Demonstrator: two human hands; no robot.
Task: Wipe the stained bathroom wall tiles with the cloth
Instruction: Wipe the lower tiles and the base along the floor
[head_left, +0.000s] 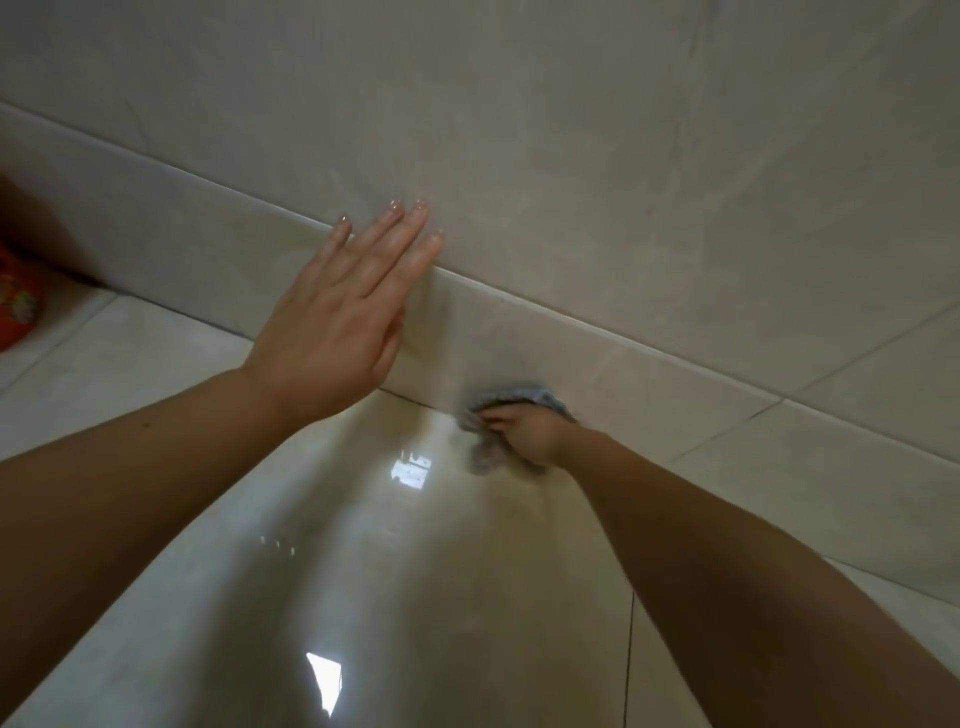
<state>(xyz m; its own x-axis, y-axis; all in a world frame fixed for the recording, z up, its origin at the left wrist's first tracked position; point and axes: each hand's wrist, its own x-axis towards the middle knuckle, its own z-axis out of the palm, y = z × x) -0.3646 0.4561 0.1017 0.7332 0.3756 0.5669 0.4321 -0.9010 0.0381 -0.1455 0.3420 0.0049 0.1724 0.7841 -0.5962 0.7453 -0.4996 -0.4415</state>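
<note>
Beige glossy wall tiles (571, 156) fill the upper part of the head view, with a skirting tile strip (597, 358) along their foot. My left hand (337, 317) lies flat against the wall, its straight fingers reaching across the skirting's top edge. Low down, my right hand (524, 428) grips a bunched grey cloth (519, 397) and presses it where the skirting meets the floor. A blurred part of the cloth hangs below the hand.
The shiny tiled floor (389, 571) mirrors bright lights between my forearms. At the far left edge a red patterned object (18, 301) sits on the floor next to the wall. A dark grout line runs down the floor at lower right.
</note>
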